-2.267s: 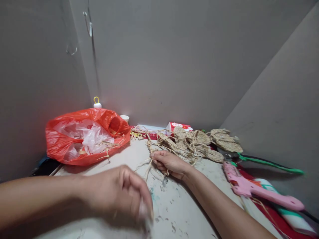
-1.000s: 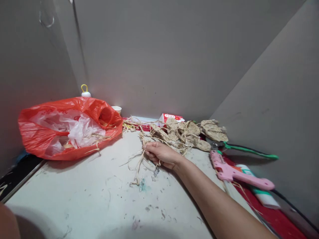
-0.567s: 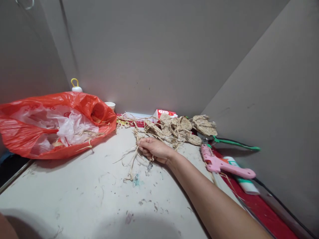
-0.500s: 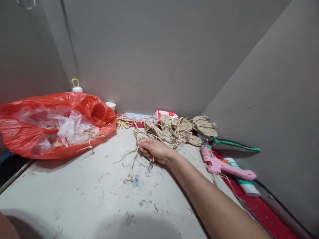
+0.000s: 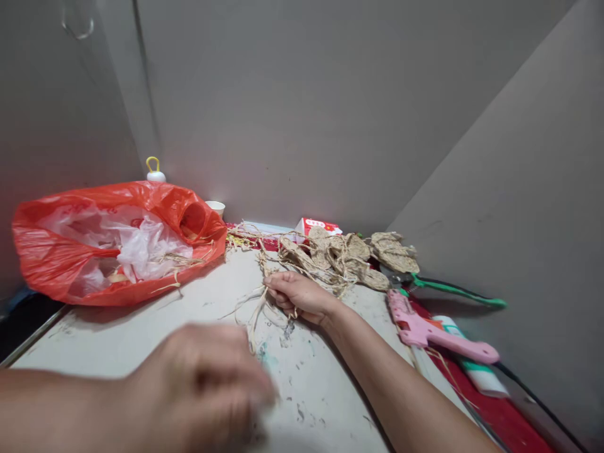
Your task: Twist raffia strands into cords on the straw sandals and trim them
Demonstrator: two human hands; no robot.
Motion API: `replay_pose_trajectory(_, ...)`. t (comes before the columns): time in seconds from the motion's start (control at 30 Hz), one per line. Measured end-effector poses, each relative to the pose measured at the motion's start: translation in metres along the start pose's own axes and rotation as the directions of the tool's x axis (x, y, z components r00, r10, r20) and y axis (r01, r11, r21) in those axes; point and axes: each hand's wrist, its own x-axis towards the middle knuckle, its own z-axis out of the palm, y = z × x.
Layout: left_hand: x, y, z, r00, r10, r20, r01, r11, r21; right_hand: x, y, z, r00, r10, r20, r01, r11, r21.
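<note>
My right hand (image 5: 299,294) is closed in a pinch on a bundle of dry straw strands (image 5: 258,308) over the middle of the white tabletop. Loose ends of the straw fan out below and left of the fingers, and a twisted part runs up behind them. Close to the camera, my left hand (image 5: 207,384) is smeared by motion above the table's front. Its fingers look curled, but whether anything is in them I cannot make out. Just beyond my right hand lies a heap of small woven straw soles (image 5: 346,251) with loose cords.
A red plastic bag (image 5: 127,296) with clear plastic and straw bulges at the left. To the right lie a pink glue gun (image 5: 438,333), green-handled pliers (image 5: 457,289) and a white-and-green tube (image 5: 481,371). A red-and-white box (image 5: 318,225) and a white cup (image 5: 216,207) stand along the back wall.
My left hand has come in from the lower left and reaches toward the middle. The right hand keeps its pinch on the straw. The whole view has shifted slightly.
</note>
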Motion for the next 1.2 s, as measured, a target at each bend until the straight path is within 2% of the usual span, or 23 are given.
replay_pose_trajectory(0.03,0.022,0.013,-0.001,1.000,-0.009,0.005,0.009,1.000,-0.011,0.000,0.000,0.000,1.000,0.006,0.005,-0.006,1.000,0.006)
replay_pose_trajectory(0.07,0.045,0.023,-0.002,0.996,-0.086,-0.012,0.085,0.996,-0.037,0.000,0.000,0.000,1.000,0.010,0.010,-0.010,1.000,0.014)
replay_pose_trajectory(0.13,0.084,0.032,-0.001,0.983,-0.160,-0.086,0.147,0.979,-0.144,0.000,0.000,0.001,1.000,0.012,0.019,-0.012,0.999,0.030)
replay_pose_trajectory(0.2,0.110,0.029,0.005,0.973,-0.206,-0.101,0.171,0.944,-0.282,0.000,0.001,0.001,1.000,0.013,0.022,-0.014,0.999,0.043)
replay_pose_trajectory(0.27,0.121,0.020,0.014,0.968,-0.237,-0.087,0.188,0.906,-0.380,0.000,0.002,0.001,1.000,0.019,0.016,-0.020,0.998,0.052)
replay_pose_trajectory(0.43,0.117,0.010,0.033,0.958,-0.279,-0.065,0.210,0.838,-0.503,-0.001,0.003,0.002,0.999,0.045,0.005,-0.045,0.995,0.090)
replay_pose_trajectory(0.6,0.115,0.011,0.036,0.942,-0.335,-0.025,0.268,0.794,-0.546,-0.002,0.003,0.003,0.999,0.036,-0.003,-0.036,0.995,0.097)
replay_pose_trajectory(0.83,0.118,0.005,0.035,0.946,-0.320,-0.057,0.240,0.808,-0.538,-0.003,0.004,0.003,0.998,0.059,-0.005,-0.058,0.992,0.110)
replay_pose_trajectory(1.0,0.120,0.005,0.033,0.961,-0.276,0.003,0.237,0.821,-0.519,-0.003,0.004,0.003,0.999,0.048,-0.012,-0.046,0.994,0.099)
replay_pose_trajectory(1.2,0.123,0.007,0.029,0.966,-0.258,-0.018,0.220,0.856,-0.467,-0.003,0.002,0.004,0.998,0.062,-0.003,-0.061,0.993,0.104)
